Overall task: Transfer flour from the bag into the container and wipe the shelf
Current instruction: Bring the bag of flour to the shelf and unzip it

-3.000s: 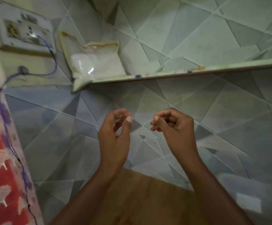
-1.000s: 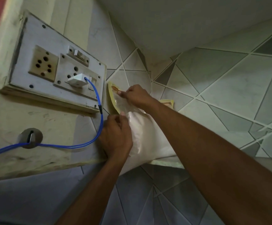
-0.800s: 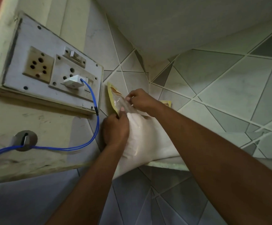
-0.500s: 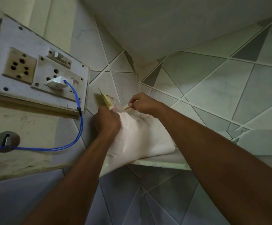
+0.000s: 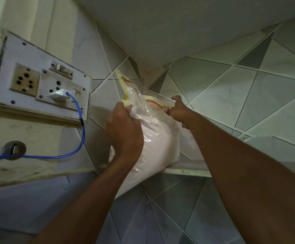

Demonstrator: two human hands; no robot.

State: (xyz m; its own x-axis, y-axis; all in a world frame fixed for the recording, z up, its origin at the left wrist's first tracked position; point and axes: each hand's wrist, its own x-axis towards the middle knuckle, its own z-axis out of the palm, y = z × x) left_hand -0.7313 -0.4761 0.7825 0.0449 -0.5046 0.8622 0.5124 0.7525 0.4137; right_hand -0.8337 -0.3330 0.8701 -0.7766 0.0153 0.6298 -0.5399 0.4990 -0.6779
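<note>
The flour bag (image 5: 157,143) is seen at the left end of the shelf (image 5: 187,169), in the tiled corner, with its lower part hanging over the near edge. The left hand (image 5: 123,131) is curled around the bag's left side just below the yellow top strip, with the fingers clamped on the clear plastic. The right hand (image 5: 180,113) is closed on the right end of that strip, which is pinched between thumb and fingers.

The bag is judged to be heavy and slack. Its film looks thin, glossy and probably slippery, and the flour can be expected to slump when lifted. If it is carried by the strip alone the film may be strained, so support under the bulging body is advised, with the mouth kept uppermost. A socket board (image 5: 37,90) with a blue cable (image 5: 79,131) is mounted just left of the bag. No container is seen.
</note>
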